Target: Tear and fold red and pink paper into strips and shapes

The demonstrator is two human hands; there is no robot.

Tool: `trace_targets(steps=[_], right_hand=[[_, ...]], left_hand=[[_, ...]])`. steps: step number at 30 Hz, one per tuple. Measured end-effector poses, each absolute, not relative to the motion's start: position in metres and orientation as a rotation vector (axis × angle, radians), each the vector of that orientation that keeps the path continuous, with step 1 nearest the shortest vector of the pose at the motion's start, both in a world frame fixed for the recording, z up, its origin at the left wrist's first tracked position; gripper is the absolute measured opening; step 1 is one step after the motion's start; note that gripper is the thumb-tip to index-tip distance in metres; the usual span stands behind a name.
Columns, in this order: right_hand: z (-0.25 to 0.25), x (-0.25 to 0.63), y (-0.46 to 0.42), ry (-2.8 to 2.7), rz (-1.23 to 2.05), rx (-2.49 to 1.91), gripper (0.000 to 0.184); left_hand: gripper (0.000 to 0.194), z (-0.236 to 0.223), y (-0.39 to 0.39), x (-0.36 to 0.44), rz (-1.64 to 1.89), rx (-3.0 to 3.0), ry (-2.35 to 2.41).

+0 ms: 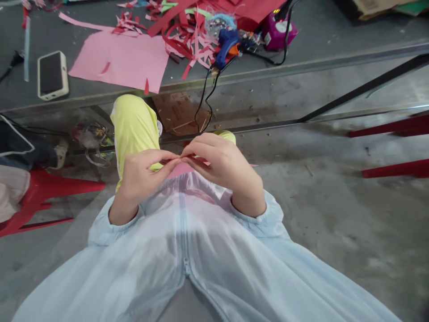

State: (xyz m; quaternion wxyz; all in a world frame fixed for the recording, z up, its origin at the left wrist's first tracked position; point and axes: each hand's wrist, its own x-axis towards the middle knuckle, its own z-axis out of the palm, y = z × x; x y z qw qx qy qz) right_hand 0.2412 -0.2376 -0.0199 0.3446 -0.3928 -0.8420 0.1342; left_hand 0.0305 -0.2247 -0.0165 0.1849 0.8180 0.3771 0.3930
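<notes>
Carefully, I am holding my left hand (pixel 139 174) and right hand (pixel 219 163) fingertip to fingertip, apparently working a narrow red strip (pixel 201 159) above pink paper (pixel 180 169). Both thumbs and forefingers are pinching nearly closed, seemingly on the strip, which they are mostly hiding. The next move is probably needing light, steady pressure; both wrists are angling inward.

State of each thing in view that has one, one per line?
Left hand, fingertips pinched together
Right hand, fingertips pinched together
Phone, face up, screen dark
Blue glue gun, lying down
Purple block, small lights lit
Pink sheet, spread flat
Jacket, zip partly open
</notes>
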Motion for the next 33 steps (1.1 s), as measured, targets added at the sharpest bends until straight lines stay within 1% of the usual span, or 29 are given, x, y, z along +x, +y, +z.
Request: trace_targets(steps=[5,10,14,19,24,33], right_hand=[[-0.022,0.236,-0.237,-2.189,0.308,-0.995,0.023],[-0.02,0.242,-0.236,-2.211,0.335,-1.02,0.025],[-0.019,0.25,-0.237,-2.204,0.384,-1.07,0.022],[-0.018,0.26,-0.237,-2.182,0.357,-1.08,0.02],[-0.018,0.27,-0.238,-2.16,0.356,-1.12,0.017],[-0.022,0.287,-0.24,-2.096,0.351,-1.199,0.017]], left_hand=[[0.007,-0.016,-0.224,0.032,1.057,2.403,1.031],[0.007,-0.014,-0.224,0.029,1.115,2.422,1.063],[0.006,-0.012,-0.223,0.027,1.166,2.397,1.142],[0.007,-0.01,-0.223,0.022,1.136,2.369,1.207],[0.009,-0.01,-0.223,0.017,1.221,2.35,1.221],[0.004,-0.012,-0.217,0.001,1.353,2.241,1.292]])
